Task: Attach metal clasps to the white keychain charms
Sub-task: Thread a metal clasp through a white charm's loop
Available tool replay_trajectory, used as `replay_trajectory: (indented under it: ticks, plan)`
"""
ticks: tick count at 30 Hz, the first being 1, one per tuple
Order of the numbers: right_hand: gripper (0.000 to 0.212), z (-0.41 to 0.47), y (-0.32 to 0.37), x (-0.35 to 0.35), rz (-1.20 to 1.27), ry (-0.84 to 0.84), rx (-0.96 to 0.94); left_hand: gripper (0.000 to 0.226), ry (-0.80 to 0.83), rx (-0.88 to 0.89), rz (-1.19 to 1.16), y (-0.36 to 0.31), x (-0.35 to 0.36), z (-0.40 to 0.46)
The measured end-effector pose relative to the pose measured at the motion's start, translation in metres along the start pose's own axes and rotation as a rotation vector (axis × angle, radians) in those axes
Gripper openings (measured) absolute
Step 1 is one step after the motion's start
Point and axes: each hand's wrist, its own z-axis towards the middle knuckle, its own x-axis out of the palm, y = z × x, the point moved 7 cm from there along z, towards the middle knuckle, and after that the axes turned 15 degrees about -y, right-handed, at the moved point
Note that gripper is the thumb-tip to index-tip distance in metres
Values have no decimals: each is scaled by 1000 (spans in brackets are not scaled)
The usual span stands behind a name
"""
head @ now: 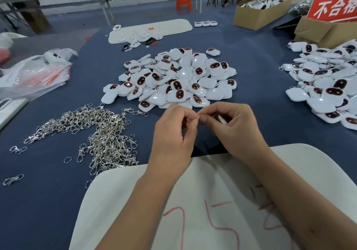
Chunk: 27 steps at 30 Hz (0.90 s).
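Both hands meet just above the near edge of the blue table [58, 201], in front of the central charm pile [173, 77]. The left hand [172, 133] has its fingers curled, thumb and forefinger pinching a small metal clasp [199, 116] at the point where the two hands touch. The right hand [231, 128] is curled too, pinching the same small piece from the other side, with a white charm [222, 118] tucked under its fingers and mostly hidden. How the clasp sits on the charm cannot be made out. Left of the hands lies a loose heap of clasps [100, 133], with a few stray ones scattered toward the table's left edge. Beyond the hands, the central pile is white charms with dark, red-rimmed ovals. A second charm pile [328, 83], some with rings showing, lies to the right of the central one. A clear plastic bag [32, 75] lies to its left. A white board [150, 29] lies behind it, and cardboard boxes [258, 14] with a red sign [334, 6] stand at the far right. A white sheet [135, 201] with red marks lies under the forearms.
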Motion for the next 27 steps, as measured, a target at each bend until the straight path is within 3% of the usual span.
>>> replay_trajectory:
  ticks: [11, 15, 19, 27]
  plan:
    - [16, -4, 21, 1, -242, -83, -373, 14, -2, -41, 37, 4, 0, 0]
    - [13, -2, 12, 2, -151, -59, -241, 16, -19, 7, 44, -2, -3, 2]
    - [15, 0, -4, 8, -41, 94, -7, 17, -30, 48, 31, -6, -5, 3]
    - [10, 2, -2, 1, 85, 72, 55, 14, -19, 79, -21, -9, -4, 2]
